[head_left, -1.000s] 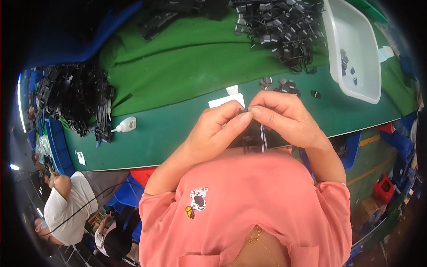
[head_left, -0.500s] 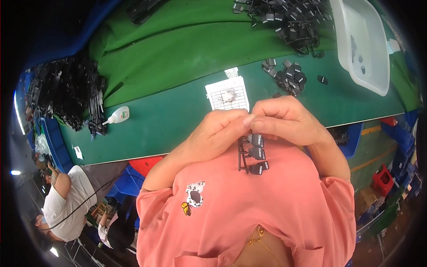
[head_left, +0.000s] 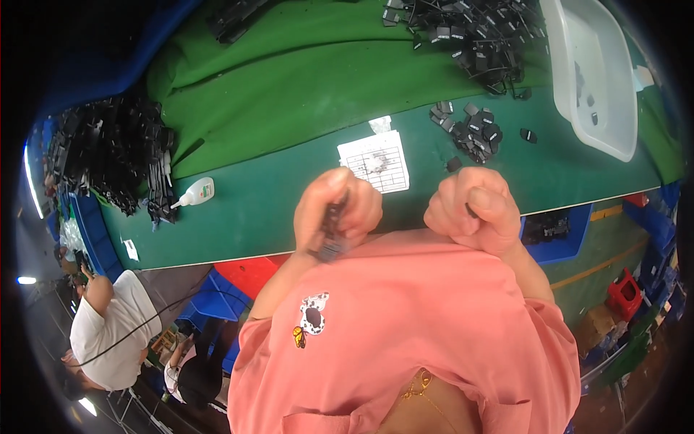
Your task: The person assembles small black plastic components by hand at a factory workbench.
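Observation:
Above the table's near edge, my left hand is closed round a black plastic sprue, which is smeared by motion. My right hand is curled into a fist a short way to the right. A bit of a small black plastic piece shows between its thumb and fingers; the rest is hidden. Just beyond the right hand lies a loose pile of small black plastic pieces with white marks. A printed sheet with a small clear bag on it lies beyond and between my hands.
A white squeeze bottle lies left, beside a heap of black plastic parts. Black sprues are heaped far right near a translucent tub. A blue bin sits below the table's right edge. Another person is at lower left.
My hands have parted from their meeting point above the sprue. The left carried the sprue leftward; the right moved right with a small black piece.

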